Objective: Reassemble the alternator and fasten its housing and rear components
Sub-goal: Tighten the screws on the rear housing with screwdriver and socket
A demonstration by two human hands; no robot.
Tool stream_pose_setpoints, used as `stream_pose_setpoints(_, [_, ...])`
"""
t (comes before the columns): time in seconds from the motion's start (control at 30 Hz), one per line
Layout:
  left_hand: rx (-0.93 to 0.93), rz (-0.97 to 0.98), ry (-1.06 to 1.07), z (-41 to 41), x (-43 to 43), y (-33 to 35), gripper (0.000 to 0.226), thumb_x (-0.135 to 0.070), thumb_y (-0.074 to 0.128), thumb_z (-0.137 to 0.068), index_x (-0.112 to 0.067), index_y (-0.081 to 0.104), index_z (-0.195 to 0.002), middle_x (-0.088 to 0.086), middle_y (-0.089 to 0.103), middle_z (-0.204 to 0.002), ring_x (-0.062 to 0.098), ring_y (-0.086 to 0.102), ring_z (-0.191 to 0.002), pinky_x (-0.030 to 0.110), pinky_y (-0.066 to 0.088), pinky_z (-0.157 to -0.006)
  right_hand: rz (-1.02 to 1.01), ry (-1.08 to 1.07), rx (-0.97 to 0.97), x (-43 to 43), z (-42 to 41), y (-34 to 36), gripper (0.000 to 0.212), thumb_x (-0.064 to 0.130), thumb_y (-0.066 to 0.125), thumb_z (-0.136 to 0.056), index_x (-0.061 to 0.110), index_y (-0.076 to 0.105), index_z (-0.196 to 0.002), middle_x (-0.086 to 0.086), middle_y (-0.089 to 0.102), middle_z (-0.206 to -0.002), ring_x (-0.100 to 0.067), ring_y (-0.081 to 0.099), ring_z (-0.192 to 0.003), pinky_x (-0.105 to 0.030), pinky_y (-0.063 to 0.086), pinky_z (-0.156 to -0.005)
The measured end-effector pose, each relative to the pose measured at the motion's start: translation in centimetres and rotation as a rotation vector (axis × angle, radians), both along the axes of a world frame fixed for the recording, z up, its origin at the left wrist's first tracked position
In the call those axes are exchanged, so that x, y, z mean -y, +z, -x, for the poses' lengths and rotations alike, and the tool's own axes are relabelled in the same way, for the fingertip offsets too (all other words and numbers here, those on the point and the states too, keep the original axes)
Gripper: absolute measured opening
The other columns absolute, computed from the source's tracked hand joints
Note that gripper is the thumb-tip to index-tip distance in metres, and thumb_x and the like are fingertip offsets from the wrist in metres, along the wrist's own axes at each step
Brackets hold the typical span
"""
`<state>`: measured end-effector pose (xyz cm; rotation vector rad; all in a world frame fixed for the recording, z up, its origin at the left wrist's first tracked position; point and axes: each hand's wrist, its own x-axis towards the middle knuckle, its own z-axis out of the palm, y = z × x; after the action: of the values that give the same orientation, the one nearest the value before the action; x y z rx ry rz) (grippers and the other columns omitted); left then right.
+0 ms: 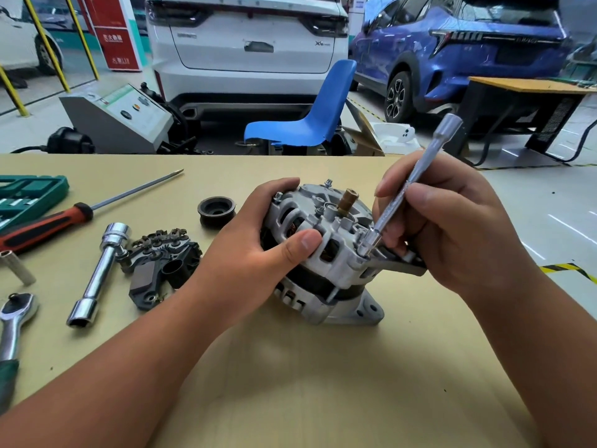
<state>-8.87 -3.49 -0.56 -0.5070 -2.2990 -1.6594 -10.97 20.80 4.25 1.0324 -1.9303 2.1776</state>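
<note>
Standing at the centre of the table (290,383): alternator (336,266), rear face up and slightly tipped, with a mounting ear resting on the tabletop at its near right. A brass-coloured shaft end (347,200) projects from the rear face.

Left hand (255,244): wrapped round the alternator's left side, fingers over the far rim, thumb pressed on the near housing ribs.

Right hand (452,227): fingers and thumb curled round a slim driver (423,169), held like a pen. The driver slants up toward the far right. Its lower socket end sits on a fastener at the housing's right edge.

Left of the alternator, on the table:
- pulley (215,211), black, on the far side, near the left hand
- rectifier (161,266), dark, nearer, close to the left wrist
- tube wrench (100,273), chrome, just beside the rectifier's left edge
- screwdriver (64,218), red-and-black handle, tip pointing far right
- socket (17,266), small, at the left edge
- ratchet (14,318), near left, partly cut off by the frame
- tool case (29,195), green, far left, partly out of frame

Beyond the table:
- chair (310,114), blue, centre
- machine (119,118), grey, to the left
- white car (248,43), rear end facing
- blue car (468,53), far right
- bench (523,85), wood top, far right
</note>
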Motion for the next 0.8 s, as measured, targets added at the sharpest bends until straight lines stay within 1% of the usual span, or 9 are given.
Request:
stream_pose_setpoints(0.03, [0.001,0.0,0.0,0.0,0.0,0.01,0.071,-0.078,0.067,-0.075,-0.059,0.049,-0.141,-0.038,0.065,-0.127,-0.012,0.066,-0.115,0.003,0.049,-0.086,-0.004,0.005,0.006,-0.03,0.01,0.0,0.021,0.017,0.056,-0.09,0.02,0.076,-0.095,-0.004,0.063,-0.066,-0.024,0.057,-0.056,-0.028,0.045,-0.05])
stream_pose_setpoints(0.1, [0.004,0.003,0.002,-0.05,0.0,0.06,0.071,-0.079,0.067,-0.075,-0.06,0.049,-0.141,-0.038,0.065,-0.127,-0.012,0.066,-0.115,0.003,0.049,-0.086,-0.016,0.015,0.009,-0.04,-0.09,0.03,0.012,0.023,0.066,-0.095,0.02,0.077,-0.098,-0.005,0.064,-0.067,-0.023,0.059,-0.057,-0.028,0.046,-0.05])
stream_pose_setpoints(0.17, [0.006,0.006,0.0,-0.04,0.0,0.06,0.07,-0.078,0.067,-0.075,-0.061,0.049,-0.14,-0.037,0.066,-0.127,-0.011,0.066,-0.115,0.004,0.049,-0.086,-0.016,0.01,0.008,0.09,-0.07,-0.07,0.019,0.038,0.075,-0.093,0.02,0.076,-0.1,-0.005,0.064,-0.066,-0.023,0.059,-0.057,-0.028,0.046,-0.05])
stream_pose_setpoints(0.23, [0.007,0.0,-0.005,-0.03,0.01,0.01,0.069,-0.077,0.067,-0.076,-0.059,0.049,-0.141,-0.036,0.066,-0.127,-0.011,0.066,-0.116,0.005,0.049,-0.087,-0.008,0.005,0.01,0.26,-0.02,-0.12,0.025,0.044,0.077,-0.09,0.02,0.074,-0.096,-0.004,0.063,-0.064,-0.025,0.058,-0.055,-0.028,0.046,-0.05])
stream_pose_setpoints(0.43, [0.007,-0.004,-0.001,-0.13,-0.04,0.1,0.071,-0.077,0.067,-0.076,-0.059,0.049,-0.142,-0.038,0.065,-0.127,-0.013,0.065,-0.115,0.002,0.048,-0.084,-0.007,-0.008,0.015,0.39,0.16,-0.05,0.035,0.046,0.081,-0.087,0.015,0.067,-0.092,-0.003,0.061,-0.063,-0.024,0.056,-0.052,-0.029,0.046,-0.049])
stream_pose_setpoints(0.53, [0.012,-0.005,-0.006,-0.02,-0.02,0.01,0.071,-0.077,0.067,-0.075,-0.059,0.049,-0.142,-0.036,0.066,-0.127,-0.011,0.066,-0.115,0.004,0.05,-0.086,-0.007,0.014,0.016,0.27,0.04,0.0,0.024,0.041,0.079,-0.089,0.018,0.072,-0.096,-0.003,0.062,-0.066,-0.023,0.057,-0.055,-0.028,0.046,-0.05])
stream_pose_setpoints(0.6, [0.016,-0.006,-0.01,0.01,0.0,0.01,0.07,-0.078,0.067,-0.075,-0.06,0.049,-0.141,-0.036,0.066,-0.127,-0.01,0.067,-0.115,0.005,0.051,-0.086,-0.025,0.012,0.024,0.1,0.02,0.04,0.011,0.029,0.071,-0.092,0.02,0.075,-0.096,-0.005,0.063,-0.067,-0.023,0.058,-0.056,-0.027,0.046,-0.051])
stream_pose_setpoints(0.63, [0.016,-0.008,-0.011,0.01,0.0,0.03,0.07,-0.078,0.067,-0.075,-0.061,0.049,-0.14,-0.036,0.066,-0.127,-0.01,0.067,-0.115,0.005,0.051,-0.087,-0.025,0.01,0.029,0.05,0.02,0.03,0.012,0.027,0.067,-0.093,0.02,0.076,-0.095,-0.007,0.063,-0.067,-0.022,0.059,-0.056,-0.027,0.046,-0.051])
stream_pose_setpoints(0.8, [0.018,-0.016,-0.012,-0.02,0.02,0.08,0.07,-0.077,0.068,-0.075,-0.06,0.05,-0.14,-0.036,0.066,-0.128,-0.01,0.066,-0.116,0.006,0.051,-0.087,-0.028,-0.01,0.011,0.31,-0.14,-0.01,0.025,0.048,0.074,-0.093,0.023,0.078,-0.095,-0.004,0.065,-0.064,-0.022,0.06,-0.054,-0.027,0.047,-0.05])
